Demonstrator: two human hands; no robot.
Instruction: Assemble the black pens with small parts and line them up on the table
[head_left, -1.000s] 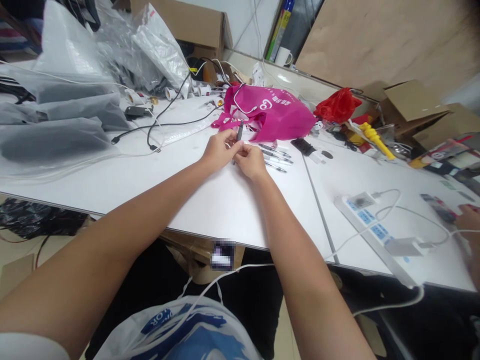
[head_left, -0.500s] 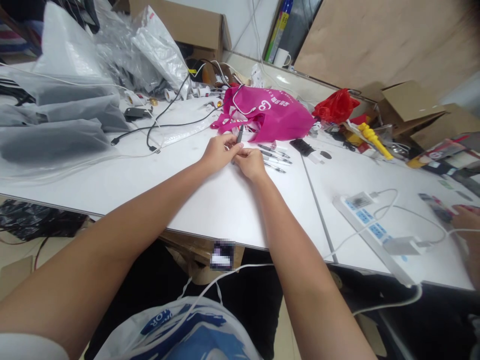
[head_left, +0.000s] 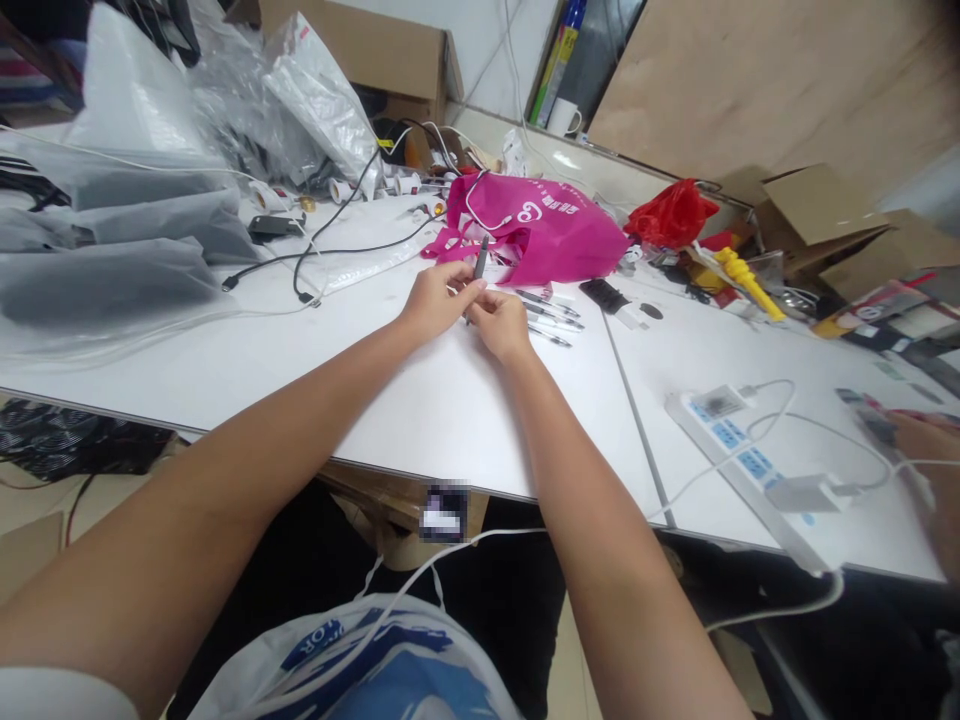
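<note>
A dark pen [head_left: 481,258] stands tilted between my two hands, its tip pointing up and away from me. My left hand [head_left: 438,303] pinches it with thumb and fingers. Closed around the pen's lower part, my right hand [head_left: 500,320] almost touches the left one; the fingers hide most of that end. Several clear-barrelled pens [head_left: 553,318] lie on the white table [head_left: 427,410] just right of my right hand. Behind the hands rests a magenta bag [head_left: 562,235] with white lettering.
Grey plastic bags [head_left: 112,270] cover the left side, with black cables [head_left: 337,248] near them. A white power strip [head_left: 757,470] with plugged-in chargers lies on the right. Another person's hand [head_left: 930,450] is at the right edge. A red bag [head_left: 673,212] sits at the back.
The dark pen sits slightly higher and more upright between my fingers. My hands have barely moved. At the right edge, the other person's hand has shifted a little and is blurred.
</note>
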